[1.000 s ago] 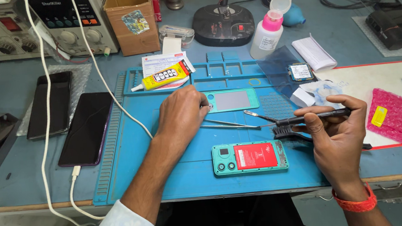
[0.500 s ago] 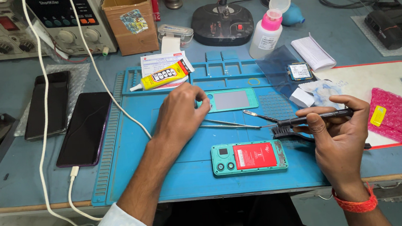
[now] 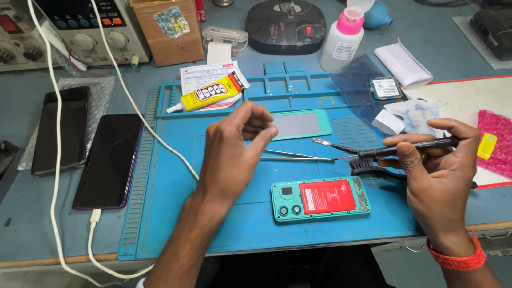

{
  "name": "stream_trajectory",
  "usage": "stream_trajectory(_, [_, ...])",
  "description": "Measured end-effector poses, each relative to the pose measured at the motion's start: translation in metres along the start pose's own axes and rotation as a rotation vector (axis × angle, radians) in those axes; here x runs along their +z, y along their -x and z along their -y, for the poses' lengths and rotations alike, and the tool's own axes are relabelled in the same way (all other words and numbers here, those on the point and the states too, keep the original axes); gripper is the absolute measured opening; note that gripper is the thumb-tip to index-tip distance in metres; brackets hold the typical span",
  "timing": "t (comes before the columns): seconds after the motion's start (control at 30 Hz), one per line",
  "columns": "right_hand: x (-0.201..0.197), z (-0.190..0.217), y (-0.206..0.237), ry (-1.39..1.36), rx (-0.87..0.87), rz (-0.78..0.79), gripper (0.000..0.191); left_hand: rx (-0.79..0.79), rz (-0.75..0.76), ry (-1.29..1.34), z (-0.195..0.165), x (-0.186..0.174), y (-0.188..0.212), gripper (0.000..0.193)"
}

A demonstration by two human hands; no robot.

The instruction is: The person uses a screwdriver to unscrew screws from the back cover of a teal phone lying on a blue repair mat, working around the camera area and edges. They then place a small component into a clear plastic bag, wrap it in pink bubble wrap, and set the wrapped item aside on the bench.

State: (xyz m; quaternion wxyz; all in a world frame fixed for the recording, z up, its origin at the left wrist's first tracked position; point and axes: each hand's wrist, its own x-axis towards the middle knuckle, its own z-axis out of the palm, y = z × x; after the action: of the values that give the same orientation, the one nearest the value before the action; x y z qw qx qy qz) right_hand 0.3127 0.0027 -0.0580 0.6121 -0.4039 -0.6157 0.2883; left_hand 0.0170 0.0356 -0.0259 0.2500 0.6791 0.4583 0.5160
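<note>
Right hand (image 3: 440, 165) grips brush (image 3: 392, 153) near pink bubble-wrap packet (image 3: 511, 147).

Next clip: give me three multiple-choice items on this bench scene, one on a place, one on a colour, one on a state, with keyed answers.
1. Where is the opened phone?
A. on the blue mat
B. in the cardboard box
C. on the dark phones

2. The glue tube is mainly:
A. green
B. yellow
C. white

3. The right hand:
A. lies empty
B. grips a bottle
C. holds a black-handled tool

Answers: 1 A, it lies on the blue mat near the front edge; 2 B, yellow body; 3 C, fingers closed round the black-handled tool.
</note>
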Motion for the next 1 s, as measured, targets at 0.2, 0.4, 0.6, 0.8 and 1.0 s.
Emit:
stream_trajectory(0.2, [-0.001, 0.000, 0.000, -0.013, -0.006, 0.001, 0.044, -0.083, 0.141, -0.023, -0.008, -0.009, 0.021, 0.014])
stream_trajectory(0.4, [-0.003, -0.002, 0.001, -0.010, 0.001, 0.002, 0.044, -0.067, 0.239, -0.197, -0.013, -0.018, 0.048, 0.017])
stream_trajectory(0.6, [0.002, 0.004, -0.001, 0.038, -0.034, 0.020, 0.040, 0.030, 0.146, -0.296, -0.019, -0.018, 0.053, 0.021])
stream_trajectory(0.8, [0.013, 0.027, 0.000, -0.081, 0.006, 0.167, 0.048, 0.054, 0.148, -0.097, -0.029, -0.009, 0.061, 0.034])
stream_trajectory(1.0, [0.020, 0.040, -0.007, -0.147, 0.020, 0.258, 0.046, 0.088, 0.241, -0.061, -0.031, 0.006, 0.063, 0.051])
